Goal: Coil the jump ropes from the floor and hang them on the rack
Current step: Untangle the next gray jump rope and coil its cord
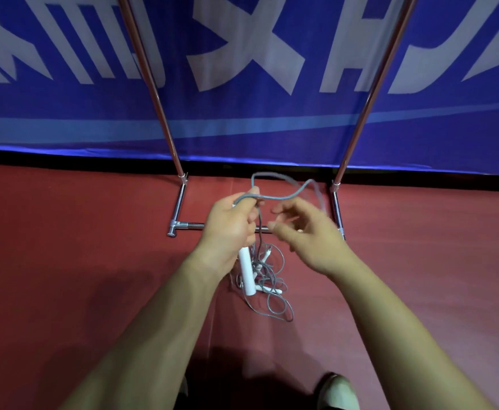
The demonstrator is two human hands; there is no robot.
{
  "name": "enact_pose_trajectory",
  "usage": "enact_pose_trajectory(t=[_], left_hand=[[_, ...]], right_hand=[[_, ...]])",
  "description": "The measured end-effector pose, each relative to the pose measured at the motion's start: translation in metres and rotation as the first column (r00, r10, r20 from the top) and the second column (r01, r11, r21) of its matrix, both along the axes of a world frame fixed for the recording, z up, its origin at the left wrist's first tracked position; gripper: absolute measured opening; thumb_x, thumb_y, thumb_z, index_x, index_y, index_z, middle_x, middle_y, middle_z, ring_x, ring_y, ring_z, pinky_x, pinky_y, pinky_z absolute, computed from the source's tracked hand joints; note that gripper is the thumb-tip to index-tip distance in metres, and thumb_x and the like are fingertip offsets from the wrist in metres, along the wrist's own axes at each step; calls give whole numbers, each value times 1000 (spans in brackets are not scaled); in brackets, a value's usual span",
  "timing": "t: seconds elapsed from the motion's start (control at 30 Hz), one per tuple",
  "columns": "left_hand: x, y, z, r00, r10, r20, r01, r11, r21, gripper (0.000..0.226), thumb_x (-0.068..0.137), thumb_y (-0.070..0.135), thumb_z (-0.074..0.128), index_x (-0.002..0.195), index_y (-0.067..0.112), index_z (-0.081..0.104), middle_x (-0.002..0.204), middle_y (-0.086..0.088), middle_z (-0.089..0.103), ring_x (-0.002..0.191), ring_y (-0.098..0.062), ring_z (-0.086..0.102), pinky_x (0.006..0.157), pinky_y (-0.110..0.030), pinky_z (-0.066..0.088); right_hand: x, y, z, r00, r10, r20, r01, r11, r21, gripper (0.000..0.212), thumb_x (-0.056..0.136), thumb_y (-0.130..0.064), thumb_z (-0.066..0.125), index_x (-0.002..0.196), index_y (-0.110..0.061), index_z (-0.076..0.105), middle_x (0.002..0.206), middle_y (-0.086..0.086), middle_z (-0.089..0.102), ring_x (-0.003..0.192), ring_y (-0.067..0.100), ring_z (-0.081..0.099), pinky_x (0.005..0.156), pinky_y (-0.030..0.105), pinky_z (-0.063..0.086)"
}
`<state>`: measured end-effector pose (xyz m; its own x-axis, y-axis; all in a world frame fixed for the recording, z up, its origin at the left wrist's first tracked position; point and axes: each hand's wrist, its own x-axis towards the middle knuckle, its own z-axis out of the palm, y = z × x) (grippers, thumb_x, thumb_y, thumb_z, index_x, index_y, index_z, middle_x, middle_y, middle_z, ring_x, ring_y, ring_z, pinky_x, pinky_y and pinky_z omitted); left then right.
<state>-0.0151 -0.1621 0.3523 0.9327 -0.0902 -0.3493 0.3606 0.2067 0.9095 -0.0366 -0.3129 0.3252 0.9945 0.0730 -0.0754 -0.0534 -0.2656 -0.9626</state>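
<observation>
Thin grey jump rope cord (283, 197) arches in a loop above and between both hands, over the red floor (64, 232). Its white cylindrical plastic handle (247, 273) pokes down from the bottom of the left hand (230, 223), which grips handle and cord together in a closed fist. The right hand (304, 232) is just beside the loop's far end, fingers half curled and blurred; I cannot tell whether it holds the cord. A tangled pile of grey ropes (274, 300) lies on the floor below, just in front of the chrome tubular rack (180, 202), which stands before a blue banner (242, 128).
</observation>
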Motion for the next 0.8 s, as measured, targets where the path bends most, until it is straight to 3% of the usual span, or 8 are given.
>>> enact_pose_trajectory(t=[0.1,0.17,0.27,0.4,0.5,0.6,0.7,0.8], left_hand=[[-5,-4,6,998,-63,-14,61,993,-102,27,104,22,52,81,9,56,53,4,35,37,-3,23,35,-16,17],[-7,-5,10,995,-98,-7,96,984,-149,26,104,20,51,83,7,59,54,3,37,36,-3,24,35,-17,16],[-5,0,12,995,-100,24,102,985,-138,19,103,13,49,100,5,67,58,2,40,37,-3,23,36,-18,15],[0,9,0,996,-88,26,85,993,87,30,92,-3,46,107,7,70,57,2,39,38,-6,22,37,-16,17],[0,12,-14,982,-187,8,170,906,387,22,88,9,57,77,21,72,54,4,42,41,-11,29,43,-19,24],[0,14,-25,967,-253,16,198,793,576,31,90,24,72,62,16,63,53,4,45,46,-13,34,49,-29,27],[3,15,-26,979,-195,64,114,773,624,40,96,34,66,58,21,66,50,8,48,46,-10,37,49,-28,29],[5,12,-21,987,-121,104,48,845,532,44,97,40,62,55,30,67,45,9,46,40,-9,36,48,-27,29]], right_hand=[[-3,7,-12,987,145,-70,-159,951,-267,2,94,-24,67,94,-25,66,67,-5,58,58,11,48,57,26,43],[-4,12,-15,986,151,-63,-164,908,-386,22,96,-25,61,76,-17,62,63,4,60,59,20,53,61,38,48],[-1,14,-11,996,75,49,-49,911,-411,30,98,-27,58,75,-8,62,66,13,64,66,33,57,67,45,49],[5,16,5,986,-30,163,65,974,-215,28,101,-31,54,77,-19,61,63,7,59,60,28,56,62,45,50],[6,23,30,985,-88,146,74,993,97,26,104,-22,50,83,-19,65,64,-3,57,60,11,53,59,32,50],[5,28,57,982,-97,159,41,946,322,25,105,-12,47,87,-13,65,68,2,54,64,13,50,61,26,47],[6,24,65,977,-104,185,15,903,429,16,103,-9,52,97,-14,66,74,5,57,67,20,51,63,30,48],[8,15,48,994,-96,45,69,910,409,23,96,2,58,109,-17,56,77,10,58,63,20,51,59,30,47]])
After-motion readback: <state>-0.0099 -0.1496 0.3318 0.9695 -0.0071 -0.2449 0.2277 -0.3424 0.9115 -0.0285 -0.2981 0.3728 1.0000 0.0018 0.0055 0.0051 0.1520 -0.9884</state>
